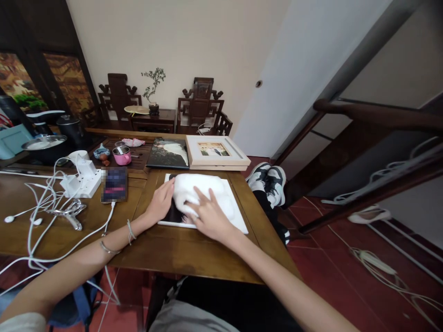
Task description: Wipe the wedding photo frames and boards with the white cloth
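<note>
A flat, white-edged picture panel with a dark part at its left lies on the wooden table in front of me. Over much of it spreads a soft, bunched white cloth. My right hand holds the cloth down against the panel, its fingers spread over the fabric and some fingertips sunk in the folds. At the panel's left edge rests my left hand, fingers stretched out together and touching the edge beside the cloth; nothing is gripped in it.
Behind the panel lie a dark photo panel and a pale framed picture. To the left are a phone, a white power strip, tangled cables and a pink cup. Someone's sneakers show beyond the table's right edge.
</note>
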Available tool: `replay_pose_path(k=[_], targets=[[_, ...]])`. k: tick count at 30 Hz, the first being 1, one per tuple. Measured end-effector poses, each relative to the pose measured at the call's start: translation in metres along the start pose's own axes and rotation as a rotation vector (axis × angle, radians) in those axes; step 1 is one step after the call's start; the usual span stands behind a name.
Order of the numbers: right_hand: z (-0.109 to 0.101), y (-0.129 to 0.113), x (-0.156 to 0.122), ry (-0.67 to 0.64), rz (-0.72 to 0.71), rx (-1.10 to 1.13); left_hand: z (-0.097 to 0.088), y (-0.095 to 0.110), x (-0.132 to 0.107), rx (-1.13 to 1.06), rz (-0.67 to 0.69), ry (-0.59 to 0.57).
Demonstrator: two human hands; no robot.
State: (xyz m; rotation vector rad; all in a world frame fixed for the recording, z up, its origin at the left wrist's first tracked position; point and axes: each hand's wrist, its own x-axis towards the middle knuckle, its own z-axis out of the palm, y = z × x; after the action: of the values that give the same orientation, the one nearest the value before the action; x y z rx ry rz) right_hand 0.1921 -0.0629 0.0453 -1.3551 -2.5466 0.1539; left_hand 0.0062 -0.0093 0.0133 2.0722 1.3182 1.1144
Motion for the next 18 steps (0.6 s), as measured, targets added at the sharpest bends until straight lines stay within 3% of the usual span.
replay_pose_path(k=[3, 6, 8, 12, 15, 18], targets=[[-0.005, -0.018, -0.021, -0.040, -0.217, 0.113, -0.002, 0.002, 0.001, -0.075, -0.035, 0.056], [-0.012, -0.010, -0.043, -0.076, -0.293, 0.215, 0.000, 0.002, 0.000, -0.027, -0.029, 0.009], [-0.013, 0.007, -0.056, -0.072, -0.191, 0.278, 0.002, 0.002, -0.002, 0.057, -0.005, -0.064], [-0.010, 0.050, -0.061, -0.019, 0.175, 0.380, 0.004, 0.002, -0.005, 0.235, 0.030, -0.198], [-0.010, 0.067, -0.034, 0.078, 0.361, 0.429, 0.003, 0.002, -0.006, 0.284, 0.054, -0.224], [-0.011, 0.062, 0.013, 0.169, 0.431, 0.470, 0.002, 0.002, -0.005, 0.283, 0.064, -0.221]])
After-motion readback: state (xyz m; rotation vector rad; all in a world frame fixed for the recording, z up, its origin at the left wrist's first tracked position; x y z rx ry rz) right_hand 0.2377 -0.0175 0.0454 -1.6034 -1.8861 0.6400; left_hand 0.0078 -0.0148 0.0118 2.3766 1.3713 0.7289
